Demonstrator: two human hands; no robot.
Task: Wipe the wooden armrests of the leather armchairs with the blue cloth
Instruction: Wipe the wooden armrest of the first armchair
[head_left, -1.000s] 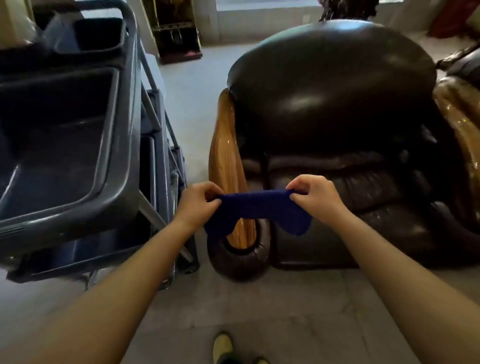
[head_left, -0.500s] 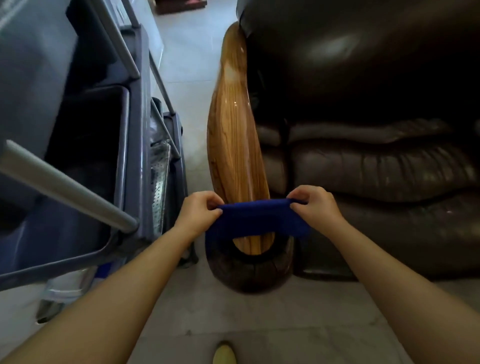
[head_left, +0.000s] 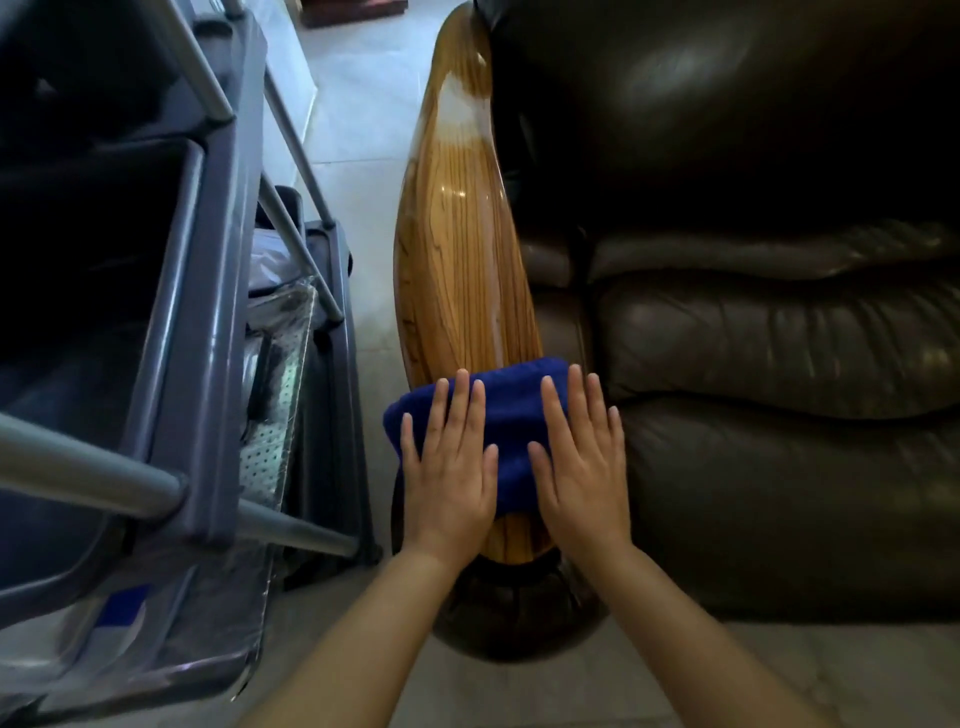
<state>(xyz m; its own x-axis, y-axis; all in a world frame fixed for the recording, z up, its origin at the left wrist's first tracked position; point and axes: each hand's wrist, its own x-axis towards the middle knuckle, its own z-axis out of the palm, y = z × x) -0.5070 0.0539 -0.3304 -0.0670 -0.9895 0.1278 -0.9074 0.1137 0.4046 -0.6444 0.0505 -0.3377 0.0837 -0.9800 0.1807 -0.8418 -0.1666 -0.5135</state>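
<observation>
The blue cloth (head_left: 511, 410) lies draped across the near end of the glossy wooden armrest (head_left: 457, 249), which runs along the left side of a dark brown leather armchair (head_left: 779, 338). My left hand (head_left: 449, 467) lies flat on the cloth's left half, fingers spread. My right hand (head_left: 582, 462) lies flat on its right half, fingers also spread. Both palms press down on the cloth and neither grips it. The armrest's front tip shows between my wrists.
A grey cleaning cart (head_left: 208, 260) with metal bars and deep bins stands close on the left, a narrow strip of tiled floor (head_left: 363, 130) between it and the armrest. A padded leather roll (head_left: 509, 613) sits under the armrest's front end.
My hands held the cloth stretched by its ends above the armrest. Now the cloth rests on the wood and both hands lie flat on it. The view has moved closer and lower.
</observation>
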